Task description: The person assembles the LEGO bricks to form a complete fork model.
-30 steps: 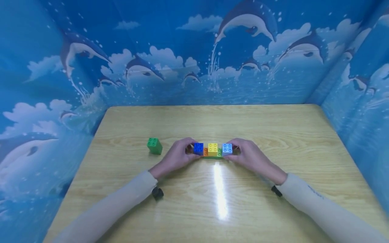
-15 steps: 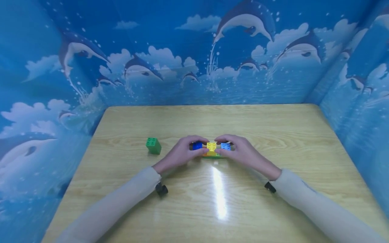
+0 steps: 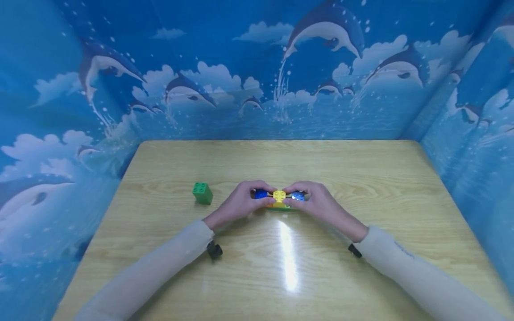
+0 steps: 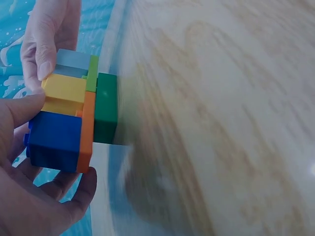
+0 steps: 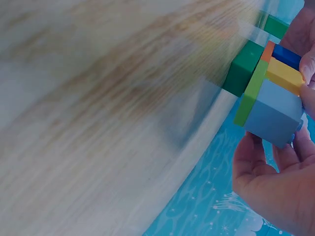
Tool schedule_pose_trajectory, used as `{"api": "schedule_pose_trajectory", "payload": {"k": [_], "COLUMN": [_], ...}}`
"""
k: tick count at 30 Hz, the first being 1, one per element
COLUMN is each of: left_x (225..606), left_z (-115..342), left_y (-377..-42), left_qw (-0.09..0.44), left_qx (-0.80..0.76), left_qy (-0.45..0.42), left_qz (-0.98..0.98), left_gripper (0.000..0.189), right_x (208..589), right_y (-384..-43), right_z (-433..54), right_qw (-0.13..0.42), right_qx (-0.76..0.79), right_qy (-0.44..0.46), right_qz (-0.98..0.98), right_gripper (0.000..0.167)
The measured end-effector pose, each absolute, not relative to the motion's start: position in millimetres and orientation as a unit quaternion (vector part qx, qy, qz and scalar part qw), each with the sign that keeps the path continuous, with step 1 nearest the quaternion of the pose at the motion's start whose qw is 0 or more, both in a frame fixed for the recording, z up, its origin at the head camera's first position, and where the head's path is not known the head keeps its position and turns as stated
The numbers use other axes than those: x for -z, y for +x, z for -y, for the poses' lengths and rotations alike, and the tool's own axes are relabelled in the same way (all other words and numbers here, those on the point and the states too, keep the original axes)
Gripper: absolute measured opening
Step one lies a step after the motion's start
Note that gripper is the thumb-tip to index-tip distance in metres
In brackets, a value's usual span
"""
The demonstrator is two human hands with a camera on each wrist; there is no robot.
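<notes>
Two hands meet over a small brick structure, as I see it from the head view, left hand (image 3: 241, 200) and right hand (image 3: 317, 200) almost tip to tip. Each is partly closed, thumb on the near side and forefinger on the far side, pinching the yellow brick (image 3: 279, 195) between them. Within the curve of the left hand sits a dark blue brick (image 3: 261, 194); within the right hand's, a light blue brick (image 3: 297, 195). Out to the left of the left hand, well apart, a loose green brick (image 3: 202, 194) stands upright on the wooden table (image 3: 345, 165). Beyond both hands hangs a backdrop (image 3: 241, 35) printed with leaping dolphins.

From the left wrist, the left thumb lies on the yellow brick and the other fingers curl past the dark blue brick. Under the row run an orange plate (image 4: 86, 135) and, toward the right hand, a lime plate (image 4: 92, 73), with a dark green brick (image 4: 105, 108) beneath them next to the tabletop.

From the right wrist, the light blue brick is nearest, on the lime plate. The right hand's lower fingers bend below it, and the loose green brick shows past the left hand's side.
</notes>
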State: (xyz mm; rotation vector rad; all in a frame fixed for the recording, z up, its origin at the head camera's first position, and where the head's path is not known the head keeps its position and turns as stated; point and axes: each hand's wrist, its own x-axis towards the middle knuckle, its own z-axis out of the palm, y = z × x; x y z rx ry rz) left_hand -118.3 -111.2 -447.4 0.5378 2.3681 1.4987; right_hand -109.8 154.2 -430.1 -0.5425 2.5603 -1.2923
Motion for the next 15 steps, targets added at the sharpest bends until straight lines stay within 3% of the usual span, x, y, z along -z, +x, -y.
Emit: {"api": "schedule_pose_trajectory", "payload": {"k": [15], "left_x": [447.4], "left_z": [110.1], "left_y": [-121.8], "left_qw": [0.158], "left_qx": [-0.52], "left_qy": [0.184], "left_qz": [-0.819], "left_gripper": [0.029], "right_x": [433.1], "right_y": [-105.7], "right_z": [-154.1], "right_qw": [0.095], "right_qx": [0.438], "right_qy": [-0.195], "right_qz": [-0.873], "right_gripper": [0.034]}}
